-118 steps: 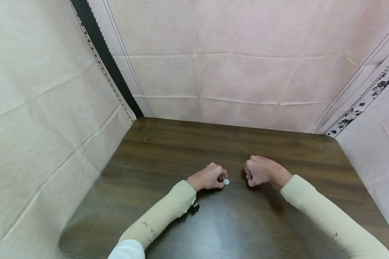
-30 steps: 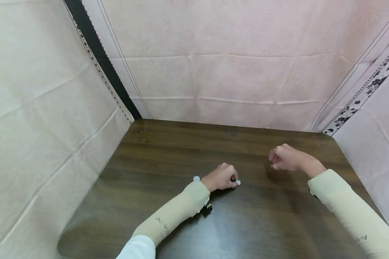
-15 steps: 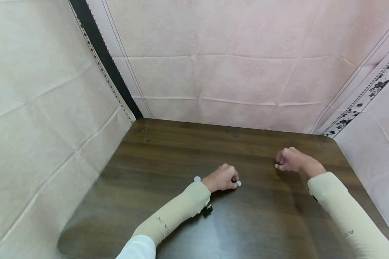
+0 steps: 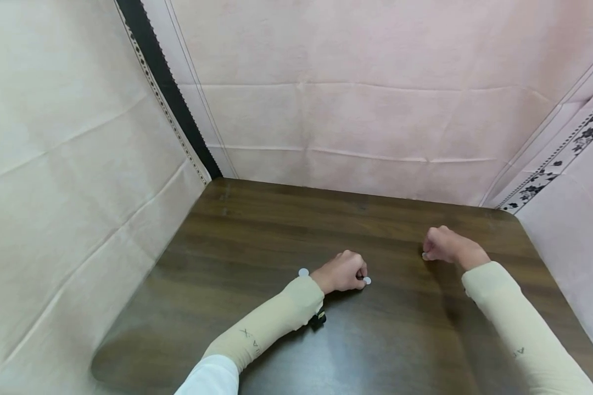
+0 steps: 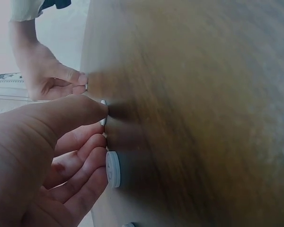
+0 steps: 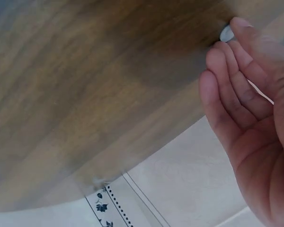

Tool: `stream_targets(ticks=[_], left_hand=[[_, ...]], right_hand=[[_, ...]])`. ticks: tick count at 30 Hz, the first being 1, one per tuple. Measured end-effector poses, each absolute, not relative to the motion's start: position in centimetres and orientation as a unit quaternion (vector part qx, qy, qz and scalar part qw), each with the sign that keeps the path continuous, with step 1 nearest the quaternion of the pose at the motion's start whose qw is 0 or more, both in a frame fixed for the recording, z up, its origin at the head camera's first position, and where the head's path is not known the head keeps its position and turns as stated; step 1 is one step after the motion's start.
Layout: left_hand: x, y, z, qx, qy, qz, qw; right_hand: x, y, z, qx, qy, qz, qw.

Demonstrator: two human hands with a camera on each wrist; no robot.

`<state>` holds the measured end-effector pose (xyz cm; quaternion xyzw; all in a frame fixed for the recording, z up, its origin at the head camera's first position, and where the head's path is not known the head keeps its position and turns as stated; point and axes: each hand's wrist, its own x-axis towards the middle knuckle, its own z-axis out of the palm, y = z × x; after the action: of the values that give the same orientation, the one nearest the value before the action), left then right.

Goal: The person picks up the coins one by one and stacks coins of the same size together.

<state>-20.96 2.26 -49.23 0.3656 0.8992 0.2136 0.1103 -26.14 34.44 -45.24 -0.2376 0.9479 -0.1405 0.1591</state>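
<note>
In the head view my left hand (image 4: 340, 272) stays low at mid-table, pinching a small white disc (image 4: 367, 280) at its fingertips. In the left wrist view the thumb and index finger hold that disc nearly edge-on against the wood. Beside the lower fingers lies another round white disc (image 5: 113, 169) with a raised rim. One more white disc (image 4: 303, 272) shows behind my left wrist. To the right and farther back, my right hand (image 4: 443, 245) has a white disc (image 6: 226, 33) between thumb and index finger, low over the table, its other fingers curled.
The brown wooden table (image 4: 277, 230) has rounded corners. Pale cloth hangs behind it (image 4: 356, 120) and along both sides. A black device (image 4: 318, 319) is worn under the left wrist. A small rounded thing (image 5: 128, 224) is cut off at the left wrist view's lower edge.
Over four seconds both hands have shifted right, the right one farther, and a disc has come into view behind the left wrist. Since half a second ago, the right hand's disc has become mostly covered by its fingers.
</note>
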Motion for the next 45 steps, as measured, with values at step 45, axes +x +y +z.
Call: stream_targets(ticks=[45], left_hand=[[-20.7,2.2,-48.8,0.355,0.899,0.224,0.126]], right_hand=[[-23.9,31.8,-45.6,-0.298,0.942,-0.128,0.083]])
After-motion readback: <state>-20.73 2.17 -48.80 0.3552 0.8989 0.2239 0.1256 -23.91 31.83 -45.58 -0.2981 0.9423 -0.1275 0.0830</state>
